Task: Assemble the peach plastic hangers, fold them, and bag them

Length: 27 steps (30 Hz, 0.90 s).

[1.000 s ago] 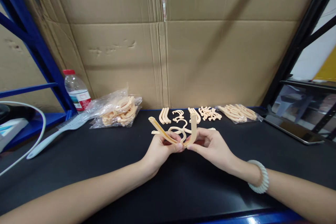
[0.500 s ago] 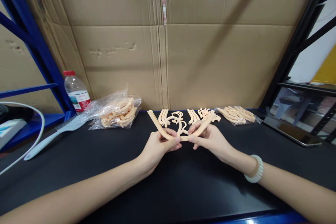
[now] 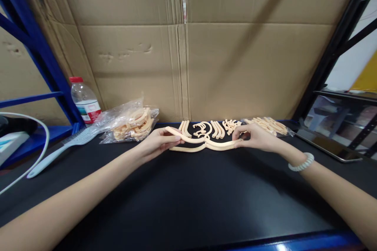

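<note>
My left hand (image 3: 161, 141) pinches the outer end of a curved pale wooden strip (image 3: 190, 139). At the right, my right hand (image 3: 250, 136) grips the far end of another curved wooden strip (image 3: 220, 143). The inner ends of the two strips meet near the middle. Below the left one, a thin pale strip (image 3: 188, 149) lies on the black table. Just behind are curved sticks (image 3: 185, 129) in a row, a ring of small curved pieces (image 3: 202, 128), more sticks (image 3: 217, 130) and a heap of small pieces (image 3: 231, 126).
Bagged wooden pieces (image 3: 134, 125) lie left, beside a light blue brush (image 3: 73, 141) and a bottle (image 3: 85, 102). Another bag (image 3: 268, 125) and a dark tablet (image 3: 326, 147) are at the right. Cardboard (image 3: 132, 59) stands behind the black table (image 3: 188, 200).
Both hands have moved apart, from the middle to the outer ends of the curved strips. The strips are lower and flatter, and the thin strip now shows on the table.
</note>
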Motion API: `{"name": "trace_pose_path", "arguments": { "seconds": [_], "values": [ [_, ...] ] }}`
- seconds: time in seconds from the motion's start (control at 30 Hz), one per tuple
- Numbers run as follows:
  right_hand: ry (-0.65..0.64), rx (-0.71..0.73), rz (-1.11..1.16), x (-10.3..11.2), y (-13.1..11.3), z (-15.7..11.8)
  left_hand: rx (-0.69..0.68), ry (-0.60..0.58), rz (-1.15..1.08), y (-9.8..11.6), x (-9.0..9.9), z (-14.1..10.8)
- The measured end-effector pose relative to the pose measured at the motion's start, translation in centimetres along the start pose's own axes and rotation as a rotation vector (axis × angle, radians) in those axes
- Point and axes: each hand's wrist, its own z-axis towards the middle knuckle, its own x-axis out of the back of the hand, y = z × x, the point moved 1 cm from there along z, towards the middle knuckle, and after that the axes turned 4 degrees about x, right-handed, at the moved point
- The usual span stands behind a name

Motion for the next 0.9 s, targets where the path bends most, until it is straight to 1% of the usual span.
{"name": "trace_pose_path", "arguments": {
  "seconds": [0.07,0.13,0.23,0.3,0.37,0.43,0.57,0.73,0.9],
  "values": [
    [-0.037,0.004,-0.026,0.1,0.0,0.0,-0.071,-0.013,0.178,0.2,0.8,0.3],
    [-0.069,0.008,-0.06,0.1,0.1,0.0,-0.153,-0.01,0.432,0.3,1.4,0.5],
    [-0.102,0.023,-0.161,0.1,0.2,0.0,-0.3,-0.024,0.775,0.3,1.7,0.4],
    [-0.128,0.034,-0.198,0.0,0.3,0.0,-0.408,-0.061,0.912,0.2,1.5,0.3],
    [-0.147,0.041,-0.201,-0.1,0.4,0.0,-0.475,-0.107,1.005,0.1,1.1,0.1],
    [-0.157,0.056,-0.189,-0.1,0.6,-0.1,-0.496,-0.138,1.05,0.0,0.9,0.0],
    [-0.183,0.088,-0.172,-0.2,0.9,-0.1,-0.494,-0.154,1.084,-0.1,0.7,0.0],
    [-0.158,0.042,-0.137,-0.5,0.8,-0.1,-0.45,-0.162,1.08,-0.5,1.0,0.0],
    [-0.2,0.025,-0.105,-0.7,0.9,-0.1,-0.46,-0.192,1.033,-0.7,1.3,0.3]
  ]
}}
